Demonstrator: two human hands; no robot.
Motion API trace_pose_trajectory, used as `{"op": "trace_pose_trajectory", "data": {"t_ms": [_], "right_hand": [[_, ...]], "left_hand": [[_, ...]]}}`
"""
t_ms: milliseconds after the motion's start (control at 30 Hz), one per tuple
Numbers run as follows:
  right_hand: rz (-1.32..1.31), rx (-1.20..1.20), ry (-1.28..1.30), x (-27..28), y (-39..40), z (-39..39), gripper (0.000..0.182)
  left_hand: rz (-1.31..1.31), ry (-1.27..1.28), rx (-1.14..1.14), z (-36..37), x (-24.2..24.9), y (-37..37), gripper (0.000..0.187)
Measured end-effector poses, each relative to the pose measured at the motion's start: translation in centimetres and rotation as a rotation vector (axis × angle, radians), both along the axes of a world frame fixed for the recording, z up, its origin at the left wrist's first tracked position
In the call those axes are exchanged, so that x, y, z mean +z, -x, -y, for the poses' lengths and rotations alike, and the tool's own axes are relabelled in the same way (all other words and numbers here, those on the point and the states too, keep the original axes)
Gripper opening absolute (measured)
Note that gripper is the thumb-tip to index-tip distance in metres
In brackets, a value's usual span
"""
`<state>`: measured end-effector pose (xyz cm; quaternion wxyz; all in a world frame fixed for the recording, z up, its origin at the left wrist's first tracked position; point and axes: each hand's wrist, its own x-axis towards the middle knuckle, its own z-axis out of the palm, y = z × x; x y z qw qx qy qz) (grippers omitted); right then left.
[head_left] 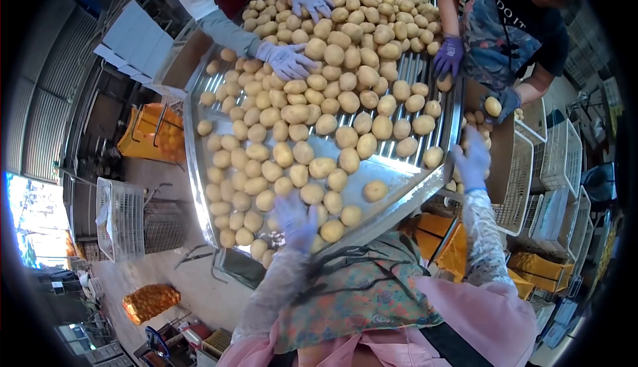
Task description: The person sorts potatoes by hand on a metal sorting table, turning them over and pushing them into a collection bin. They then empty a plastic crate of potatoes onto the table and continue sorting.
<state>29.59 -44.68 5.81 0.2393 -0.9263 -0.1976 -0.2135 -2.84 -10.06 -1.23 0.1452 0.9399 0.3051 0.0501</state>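
Note:
Many potatoes (322,166) cover a metal sorting table (399,174). My left hand (294,222), in a pale lavender glove and blurred by motion, lies over the potatoes at the table's near edge with its fingers apart; it grips none that I can see. Out past the table's right rim, my right hand (473,159), gloved alike, reaches over a cardboard box (503,144) that has potatoes in it. Its fingers are stretched out and somewhat smeared, and no potato shows in it.
Across the table, a co-worker's gloved hands (289,60) rest on the pile. Another person at the right holds a potato (492,106) above the box. White crates (561,154) stand at the right, orange bags (153,133) at the left. A filled net sack (151,302) lies on the floor.

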Motion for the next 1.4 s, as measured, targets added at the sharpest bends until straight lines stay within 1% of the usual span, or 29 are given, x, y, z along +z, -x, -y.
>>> {"op": "trace_pose_trajectory", "data": {"t_ms": [33,67,100,133,167,233,267,300,333,400,433,467,500,533,600,633,700,733,800,867,900,967,1000,1100,1200,1233,1300,1367,1400], "right_hand": [[-0.266,0.187,-0.008,1.6,0.5,-3.4,0.055],[-0.501,0.303,-0.222,0.8,0.7,-6.9,0.058],[-0.684,0.287,-0.167,2.2,1.2,-10.2,0.067],[-0.451,0.273,0.101,-2.0,-0.7,-12.4,0.074],[-0.521,0.155,0.354,-2.1,-0.7,-14.6,0.071],[-0.677,0.066,0.434,-2.8,-2.6,-16.7,0.061],[-0.692,0.129,0.351,-2.8,-3.2,-16.1,0.057],[-0.857,0.267,-0.027,-4.9,-4.2,-14.4,0.056],[-0.929,0.17,-0.239,-3.6,-3.0,-13.8,0.058],[-0.688,0.258,-0.395,-2.5,-0.2,-9.7,0.055],[-0.873,0.324,-0.628,-0.2,2.3,-7.3,0.05],[-0.866,0.28,-0.63,1.9,5.0,-5.1,0.048],[-1.08,0.163,-0.636,1.4,6.5,-0.8,0.049],[-1.138,0.21,-0.547,2.8,8.0,2.6,0.049],[-1.497,0.426,-0.188,0.2,8.5,11.4,0.048],[-1.502,0.426,-0.176,1.5,9.1,10.6,0.048],[-0.92,0.118,0.994,6.0,10.7,6.9,0.055],[-0.913,0.346,0.275,4.3,9.8,6.5,0.063],[-1.091,0.29,-0.492,-0.8,9.1,2.3,0.066],[-0.375,0.518,0.13,-0.1,8.6,-4.2,0.065],[-0.19,0.608,0.39,1.4,9.3,-7.4,0.066],[-0.268,0.806,0.448,0.7,10.8,-11.7,0.075],[-0.282,0.959,0.443,-1.0,11.7,-13.2,0.079],[-0.277,1.027,0.289,-2.8,15.8,-17.8,0.08],[-0.235,1.102,0.537,-2.4,19.6,-21.0,0.074],[-0.201,1.205,0.424,-3.0,20.5,-21.7,0.063],[-0.17,1.313,0.305,-3.8,20.7,-22.1,0.053],[-0.213,1.481,0.189,-4.4,18.4,-20.7,0.028],[-0.131,1.522,0.172,-4.2,16.1,-20.0,0.018]], "left_hand": [[-0.01,-0.109,0.01,2.0,-2.1,-1.5,0.081],[-0.018,-0.222,0.019,3.1,-4.1,-2.7,0.083],[-0.021,-0.228,0.019,3.6,-3.2,-3.4,0.083],[0.065,-0.043,-0.086,4.0,-1.3,-4.0,0.085],[0.147,0.143,-0.186,4.0,-0.1,-3.9,0.087],[0.086,0.113,-0.302,2.8,0.7,-1.8,0.088],[0.034,0.093,-0.428,2.0,1.1,-0.7,0.09],[0.03,0.087,-0.412,1.3,1.3,0.9,0.09],[-0.006,0.065,-0.433,0.6,1.4,2.8,0.087],[0.043,0.009,-0.422,-1.2,1.9,6.1,0.078],[0.03,0.027,-0.4,-2.4,1.7,8.1,0.078],[0.018,0.008,-0.225,-3.9,1.2,9.7,0.078],[0.016,-0.023,-0.055,-5.3,0.8,10.0,0.078],[0.021,-0.024,-0.047,-6.3,0.8,9.5,0.078],[0.007,-0.055,0.156,-7.9,0.6,8.3,0.077],[0.004,-0.048,0.165,-7.2,0.1,6.8,0.077],[-0.114,-0.205,0.239,-3.9,-1.2,1.4,0.079],[-0.093,-0.138,0.109,-2.8,-0.7,-0.7,0.078],[-0.078,-0.074,-0.024,-0.3,-0.3,-2.1,0.076],[0.071,-0.026,-0.195,1.7,-0.8,-1.3,0.077],[0.07,-0.031,-0.191,1.5,-0.5,0.1,0.077],[0.13,0.065,-0.468,-0.5,1.1,4.4,0.071],[0.054,0.039,-0.384,-1.3,2.1,6.9,0.069],[-0.123,0.038,-0.207,-4.9,3.5,13.0,0.065],[-0.084,-0.13,0.021,-6.7,1.9,14.2,0.062],[-0.083,-0.129,0.034,-6.7,1.3,13.2,0.062],[0.265,0.123,-0.067,-5.2,-0.5,9.9,0.06],[0.041,-0.24,-0.09,0.3,1.3,5.3,0.042],[0.05,-0.241,-0.084,0.4,2.2,4.6,0.042]]}}
